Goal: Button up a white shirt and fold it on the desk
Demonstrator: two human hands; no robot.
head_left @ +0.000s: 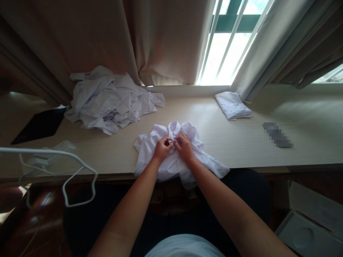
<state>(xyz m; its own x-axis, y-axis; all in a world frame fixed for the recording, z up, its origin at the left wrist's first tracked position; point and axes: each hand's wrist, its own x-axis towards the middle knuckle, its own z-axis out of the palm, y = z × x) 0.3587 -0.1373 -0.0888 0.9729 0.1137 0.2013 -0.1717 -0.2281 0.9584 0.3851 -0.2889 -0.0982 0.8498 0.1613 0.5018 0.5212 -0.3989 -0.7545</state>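
Observation:
A crumpled white shirt [150,153] lies at the table's front edge, part of it hanging over. My left hand [163,148] pinches the cloth near the middle of the shirt, thumb and fingertips together. Close beside it, my right hand [183,145] grips the same gathered part. The small bit of cloth between my fingertips is partly hidden, and I cannot make out its details. Fabric bunches up beyond both hands, and one corner spreads out to the right.
A loose heap of white garments [107,100] sits at the back left, beside a flat black object [40,125]. A folded white garment [232,105] lies at the back right, near a blurred-out item [277,135]. A white cable [80,162] and power strip [60,147] occupy the left front.

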